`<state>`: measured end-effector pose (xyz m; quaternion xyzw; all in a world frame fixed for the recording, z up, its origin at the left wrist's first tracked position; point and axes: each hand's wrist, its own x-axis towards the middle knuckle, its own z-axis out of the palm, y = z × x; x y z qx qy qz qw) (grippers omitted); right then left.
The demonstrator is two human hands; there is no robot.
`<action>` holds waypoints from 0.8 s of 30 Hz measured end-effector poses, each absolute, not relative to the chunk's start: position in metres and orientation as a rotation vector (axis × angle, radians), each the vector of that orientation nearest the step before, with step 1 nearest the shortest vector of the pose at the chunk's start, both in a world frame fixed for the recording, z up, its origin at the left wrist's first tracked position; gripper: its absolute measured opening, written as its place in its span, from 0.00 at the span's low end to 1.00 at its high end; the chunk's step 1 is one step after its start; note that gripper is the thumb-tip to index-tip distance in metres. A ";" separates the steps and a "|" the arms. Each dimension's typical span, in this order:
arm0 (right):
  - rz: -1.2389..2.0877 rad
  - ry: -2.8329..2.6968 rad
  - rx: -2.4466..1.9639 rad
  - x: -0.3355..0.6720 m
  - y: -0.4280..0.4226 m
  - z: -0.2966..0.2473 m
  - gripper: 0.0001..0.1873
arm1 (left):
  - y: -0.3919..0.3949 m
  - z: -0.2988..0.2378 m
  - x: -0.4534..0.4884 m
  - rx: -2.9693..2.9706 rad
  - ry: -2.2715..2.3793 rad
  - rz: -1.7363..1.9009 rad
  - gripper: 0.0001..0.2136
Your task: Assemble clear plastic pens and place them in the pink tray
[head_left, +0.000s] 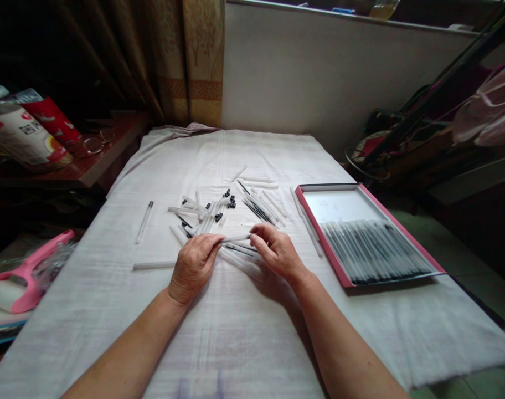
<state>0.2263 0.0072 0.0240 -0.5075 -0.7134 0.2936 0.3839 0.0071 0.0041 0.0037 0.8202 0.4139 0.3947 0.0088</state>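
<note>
Between my two hands a slim translucent pen barrel [236, 238] lies almost level above the cloth. My left hand [196, 263] is closed in a pinch on its left end. At the other end, my right hand [275, 249] pinches the tip between thumb and fingers; the exact part gripped there is hidden. Beyond the hands lie loose clear pen barrels and caps [206, 213], small black plugs [231, 200] and a bundle of dark ink refills [258, 210]. One capped pen [144, 221] rests apart at the left. Another clear barrel [153, 266] lies beside my left wrist.
To the right, a pink-edged shallow box [344, 271] holds a row of several pens. A white cloth [111, 332] covers the table. At the left are a pink tape dispenser [36, 271], a labelled jar [28, 136] and glasses [94, 145] on a wooden cabinet.
</note>
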 end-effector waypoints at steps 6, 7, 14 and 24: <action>0.765 -1.809 -1.269 0.227 0.007 0.024 0.07 | 0.004 0.002 0.006 2.546 1.305 1.228 0.08; 0.744 -1.821 -1.277 0.227 0.007 0.024 0.09 | 0.004 0.002 0.006 2.545 1.305 1.225 0.08; 0.788 -1.796 -1.239 0.227 0.008 0.024 0.06 | 0.004 0.004 0.007 2.546 1.313 1.220 0.08; 0.831 -1.782 -1.226 0.226 0.007 0.021 0.06 | 0.004 0.003 0.006 2.540 1.322 1.202 0.09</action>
